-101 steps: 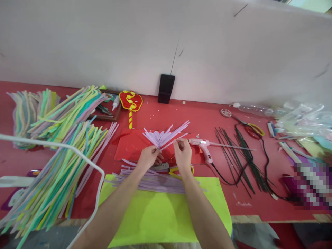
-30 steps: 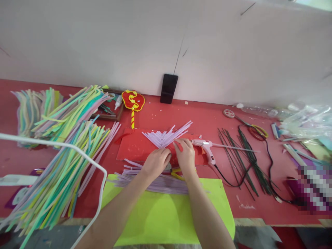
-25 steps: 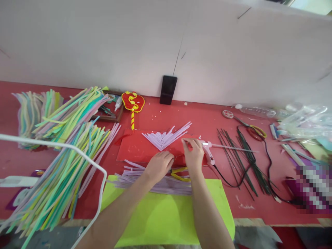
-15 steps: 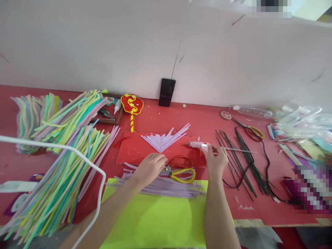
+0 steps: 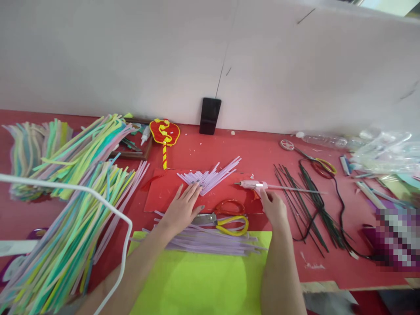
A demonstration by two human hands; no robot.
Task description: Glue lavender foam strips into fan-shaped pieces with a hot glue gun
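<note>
My left hand [image 5: 182, 208] lies open, fingers stretched out. Its fingertips rest on the left part and point of a V-shaped arrangement of lilac pipe cleaners [image 5: 218, 176], which lies on a red board [image 5: 164, 194]. At the board's right end, my right hand [image 5: 274, 208] is closed at the handle of a pink hot glue gun [image 5: 251, 184]; a long glue stick [image 5: 295, 189] sticks out of its back. Scissors [image 5: 232, 226] with one yellow and one red handle lie between my hands, partly on a row of loose lilac pipe cleaners [image 5: 210, 243].
Bundles of pastel pipe cleaners [image 5: 75, 227] cover the left, crossed by a white cable [image 5: 126, 245]. A red and yellow fan ornament [image 5: 164, 132] and a black phone [image 5: 210, 116] are at the back. Dark green stems [image 5: 311, 197], a black cord [image 5: 341, 205] and more scissors [image 5: 323, 167] lie right.
My left hand has moved forward from beside the scissors onto the lilac V, its fingers now spread. My right hand has shifted slightly down along the glue gun. The view has tilted slightly.
</note>
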